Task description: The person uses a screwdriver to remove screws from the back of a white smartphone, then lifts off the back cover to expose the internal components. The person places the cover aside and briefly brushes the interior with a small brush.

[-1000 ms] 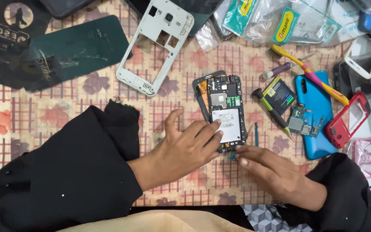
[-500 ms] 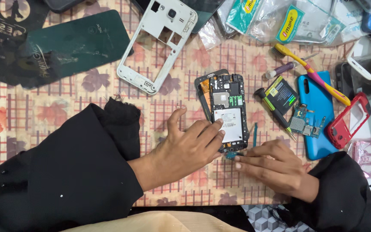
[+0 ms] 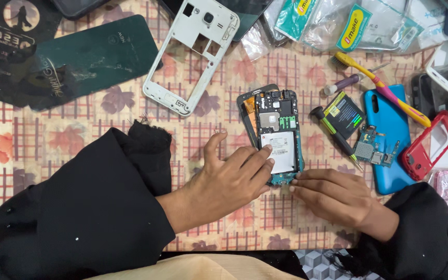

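Note:
An opened phone [image 3: 278, 129] lies on the patterned cloth with its back off, so the circuit board and a white label show. My left hand [image 3: 229, 179] lies flat beside it, fingertips pressing on the phone's lower left part. My right hand [image 3: 333, 194] comes in from the right with its fingers together, their tips against the phone's bottom edge. Black sleeves cover both arms. I cannot tell whether anything is under my right fingers.
A white phone frame [image 3: 193, 52] and a dark green back cover [image 3: 89, 57] lie at the back left. To the right are a black-green screwdriver [image 3: 335, 137], a battery [image 3: 343, 114], a blue back cover [image 3: 390, 119] with a small board on it, a red frame [image 3: 434, 145] and a yellow toothbrush [image 3: 385, 88]. Plastic bags [image 3: 338, 21] lie along the back.
My right hand has shifted slightly up and left to the phone's bottom edge. The thin blue tool that lay beside the phone's right side is out of sight. My left hand has barely moved.

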